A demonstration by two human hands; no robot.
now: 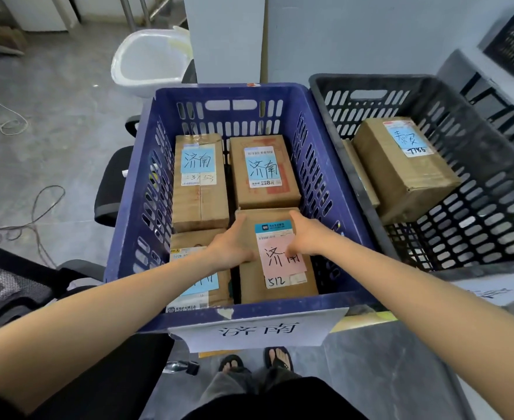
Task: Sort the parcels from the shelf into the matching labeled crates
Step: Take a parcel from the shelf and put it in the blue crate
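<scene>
Blue crate, front tag reads 济南. It holds four parcels, all marked 济南, so judged correctly sorted.

Black crate, touching on the right: at least one parcel, with a different label.

Pink parcel lies in the blue crate's near right corner, apparently being set down. Left hand and right hand rest on its top, fingers nearly straight along the side edges, thumbs turned inward. No firm clasp seen.

Shelf not in view, so the remainder is unknown.

Grey floor. Black chair at left, white tub behind, loose cables.
</scene>
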